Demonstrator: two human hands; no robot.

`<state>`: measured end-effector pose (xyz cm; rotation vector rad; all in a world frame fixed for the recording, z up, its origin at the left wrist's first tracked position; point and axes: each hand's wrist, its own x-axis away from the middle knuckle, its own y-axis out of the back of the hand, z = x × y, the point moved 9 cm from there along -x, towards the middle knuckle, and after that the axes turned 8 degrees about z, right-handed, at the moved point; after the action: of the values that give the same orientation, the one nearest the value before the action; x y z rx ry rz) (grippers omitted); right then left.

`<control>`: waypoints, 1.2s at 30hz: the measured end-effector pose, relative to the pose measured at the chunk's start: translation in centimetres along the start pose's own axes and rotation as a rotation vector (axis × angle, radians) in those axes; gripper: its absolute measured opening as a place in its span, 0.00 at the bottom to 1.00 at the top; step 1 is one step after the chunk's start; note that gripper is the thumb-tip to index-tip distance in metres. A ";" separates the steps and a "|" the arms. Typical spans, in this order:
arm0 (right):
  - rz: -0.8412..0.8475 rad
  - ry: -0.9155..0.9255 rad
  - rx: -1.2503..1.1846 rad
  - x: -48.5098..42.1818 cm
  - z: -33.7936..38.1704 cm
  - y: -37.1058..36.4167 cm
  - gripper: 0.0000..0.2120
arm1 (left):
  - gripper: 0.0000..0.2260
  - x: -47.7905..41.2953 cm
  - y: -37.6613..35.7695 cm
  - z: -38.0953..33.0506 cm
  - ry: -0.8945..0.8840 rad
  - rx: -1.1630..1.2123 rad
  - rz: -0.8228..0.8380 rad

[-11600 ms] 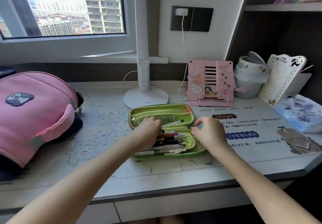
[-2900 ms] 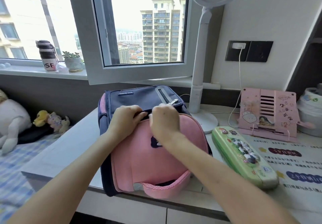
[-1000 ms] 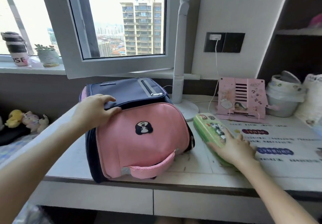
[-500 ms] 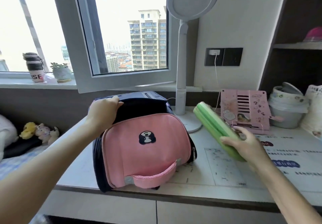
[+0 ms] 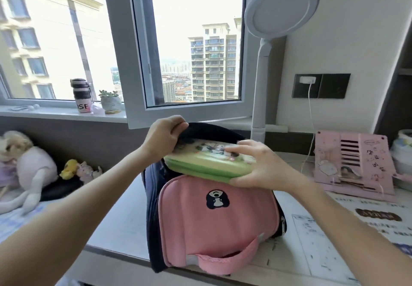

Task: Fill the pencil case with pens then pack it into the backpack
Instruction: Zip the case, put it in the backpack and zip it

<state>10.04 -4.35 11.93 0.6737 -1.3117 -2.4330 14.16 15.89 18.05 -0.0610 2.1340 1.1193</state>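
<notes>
A pink and navy backpack (image 5: 214,221) stands upright near the desk's front edge, its top opening pulled wide. My left hand (image 5: 163,137) grips the navy rear flap of that opening and holds it back. My right hand (image 5: 259,166) holds the zipped green pencil case (image 5: 200,166) by its right end. The case lies level across the mouth of the bag, its left end under the lifted flap. The pens are hidden inside the case.
A white desk lamp (image 5: 263,80) stands right behind the bag. A pink book stand (image 5: 354,161) leans at the right on the printed desk mat (image 5: 347,230). An open window sash (image 5: 189,109) juts in above. Soft toys (image 5: 29,165) lie left of the desk.
My right hand lifted the pencil case off the desk and carried it left onto the bag's opening. My left hand pulled the rear flap further up and back.
</notes>
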 end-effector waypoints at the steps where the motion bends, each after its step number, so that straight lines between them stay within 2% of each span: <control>1: 0.014 0.045 -0.053 -0.7 0.4 -0.6 0.31 | 0.07 0.3 0.2 0.3 -0.007 0.025 -0.002; 2: -0.010 0.081 -0.093 -1.2 0.6 -1.0 0.29 | 0.07 0.6 0.4 0.8 -0.006 0.038 0.010; 4: -0.179 0.108 -0.112 -0.7 -0.4 -0.2 0.25 | 0.06 1.0 -0.1 1.7 0.007 0.034 0.085; 6: -0.361 0.055 -0.108 0.1 -2.6 0.8 0.26 | 0.06 0.7 -1.5 1.7 -0.015 -0.070 0.204; 7: -0.398 0.001 -0.124 0.5 -3.7 1.0 0.28 | 0.06 0.5 -2.4 1.1 -0.046 -0.140 0.258; 10: -0.366 -0.112 -0.253 0.7 -5.9 -0.2 0.30 | 0.10 -0.8 -5.1 -1.3 -0.144 -0.319 0.397; 14: -0.374 -0.116 -0.394 0.5 -6.8 -1.5 0.30 | 0.12 -2.8 -8.6 -3.6 -0.180 -0.439 0.495; 17: -0.361 -0.120 -0.477 -0.3 -7.6 -1.8 0.30 | 0.14 -3.9 -9.6 -4.6 -0.174 -0.390 0.477; 21: -0.375 -0.186 -0.541 -2.6 -9.2 -1.7 0.29 | 0.10 -3.9 -9.0 -4.8 -0.197 -0.207 0.394; 26: -0.405 -0.386 -0.272 -5.0 -11.2 -1.0 0.34 | 0.06 -3.4 -9.5 -5.1 -0.218 -0.099 0.390; 30: -0.286 -0.568 -0.137 -5.1 -12.3 -1.3 0.29 | 0.06 -2.8 -10.3 -5.9 -0.213 -0.112 0.449; 33: -0.267 -0.512 -0.259 -4.0 -11.5 -1.6 0.23 | 0.05 -1.7 -10.1 -4.2 -0.162 -0.107 0.589; 36: -0.298 -0.329 -0.128 -2.7 -8.7 -0.6 0.23 | 0.20 1.0 -8.3 0.8 0.010 -0.075 0.668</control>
<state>16.94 -8.90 7.99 0.4771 -1.2254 -2.9426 16.81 11.59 11.32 0.6552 2.1750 1.5646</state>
